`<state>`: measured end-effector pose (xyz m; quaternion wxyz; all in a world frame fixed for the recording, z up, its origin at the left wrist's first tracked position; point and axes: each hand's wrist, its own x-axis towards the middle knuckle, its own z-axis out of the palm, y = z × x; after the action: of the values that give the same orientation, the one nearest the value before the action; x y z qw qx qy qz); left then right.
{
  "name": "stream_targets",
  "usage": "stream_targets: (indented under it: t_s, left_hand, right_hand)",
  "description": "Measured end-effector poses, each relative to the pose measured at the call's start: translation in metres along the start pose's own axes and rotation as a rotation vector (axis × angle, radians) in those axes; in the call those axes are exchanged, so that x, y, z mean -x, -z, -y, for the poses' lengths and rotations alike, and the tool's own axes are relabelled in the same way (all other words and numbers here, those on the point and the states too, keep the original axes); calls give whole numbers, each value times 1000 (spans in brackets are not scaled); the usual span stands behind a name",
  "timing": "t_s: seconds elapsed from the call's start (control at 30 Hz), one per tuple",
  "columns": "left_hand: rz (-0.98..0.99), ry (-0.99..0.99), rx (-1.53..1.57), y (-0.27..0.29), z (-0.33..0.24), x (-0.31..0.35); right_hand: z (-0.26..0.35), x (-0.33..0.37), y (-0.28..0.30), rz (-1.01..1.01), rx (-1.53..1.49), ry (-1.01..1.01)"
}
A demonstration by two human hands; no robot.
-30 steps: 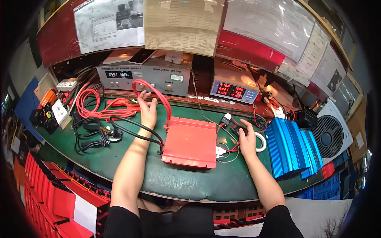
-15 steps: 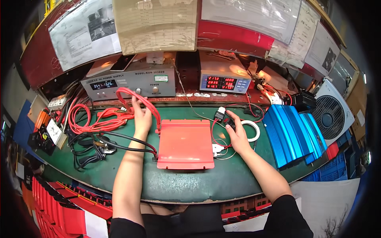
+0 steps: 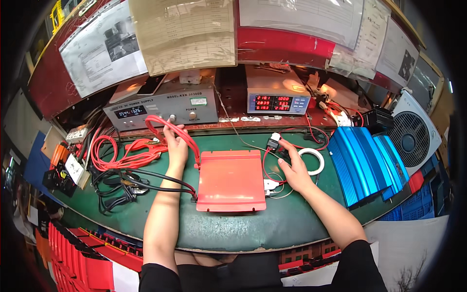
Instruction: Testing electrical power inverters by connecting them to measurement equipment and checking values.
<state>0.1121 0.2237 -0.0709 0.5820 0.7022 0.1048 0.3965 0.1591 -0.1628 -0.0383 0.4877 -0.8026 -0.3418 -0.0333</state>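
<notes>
My left hand [image 3: 176, 144] is raised behind a loop of red cables [image 3: 187, 137], its fingers stretched apart just below a knob [image 3: 171, 118] on the grey power supply [image 3: 160, 108]. The cables partly cover the fingers, and contact with the knob cannot be made out. A flat red metal box [image 3: 231, 181] lies between my forearms, with red and black cables [image 3: 168, 178] joined to its left side. At its right side sits a white plug [image 3: 271, 184]. My right hand [image 3: 296, 173] is closed around a small black connector, mostly hidden; a black-and-white plug [image 3: 273, 141] shows beside the fingertips.
A meter [image 3: 278, 101] with a red lit display stands at the back. Blue finned metal cases [image 3: 357, 163] and a grey fan [image 3: 411, 136] are on the right. Coiled red cables [image 3: 104, 151] and black cables [image 3: 114, 192] lie left. A white ring [image 3: 318, 162] lies beside my right hand.
The whole view has shifted slightly. The power supply and meter readings have changed a little. Both hands keep nearly the same places, and the red box has not visibly moved on the bench.
</notes>
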Motion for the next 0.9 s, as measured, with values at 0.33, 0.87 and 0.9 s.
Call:
stream_targets:
  t_s: [0.33, 0.87, 0.9]
  left_hand:
    - [5, -12, 27, 1, 5, -4]
    - [-35, -46, -10, 3, 5, -1]
    - [-45, -66, -9, 0, 3, 0]
  right_hand:
    - [0, -1, 0, 13, 31, 18]
    - [2, 0, -1, 19, 25, 20]
    - [1, 0, -1, 26, 29, 22]
